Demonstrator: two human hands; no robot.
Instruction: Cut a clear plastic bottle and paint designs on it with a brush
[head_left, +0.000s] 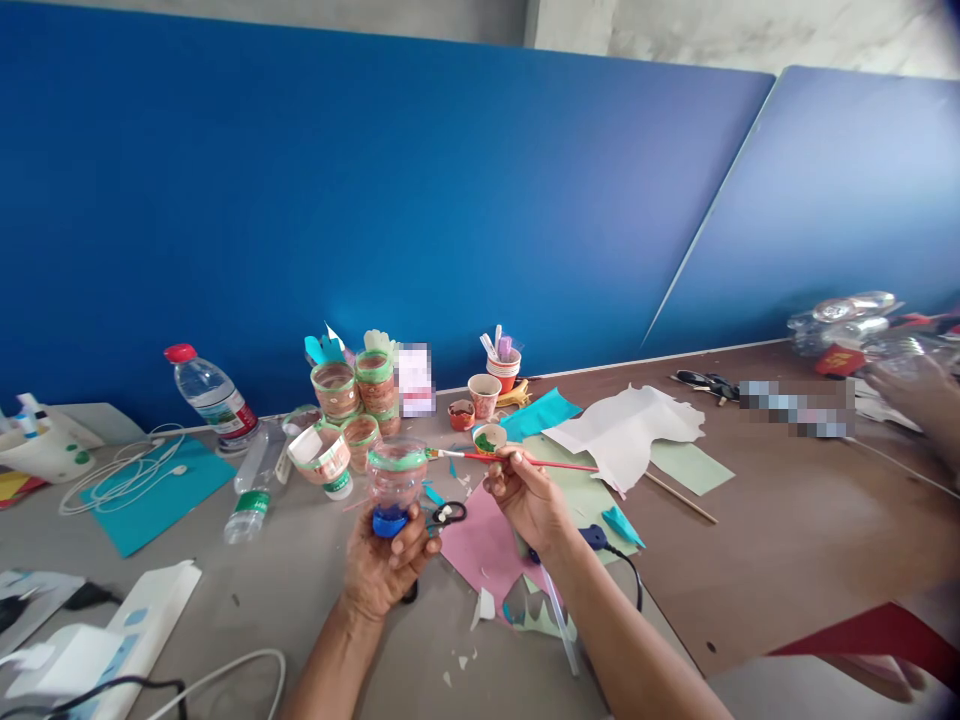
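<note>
My left hand [386, 565] grips an upside-down cut bottle top [395, 478] by its blue cap; the clear plastic is painted brownish with a green rim. My right hand [525, 495] pinches a thin red-handled paintbrush [517, 459], whose bristle tip touches the green rim of that bottle piece. Just behind the brush stands a small paper cup of green paint [489, 437]. Black scissors [448, 514] lie on the table between my two hands.
Several painted bottle pieces [352, 395] cluster at the back, beside a red-capped water bottle [210, 395] and paint cups [484, 393]. Pink paper [480, 545], teal paper [540, 412] and white paper [626, 430] lie around. Another person's hand [926, 400] is at far right.
</note>
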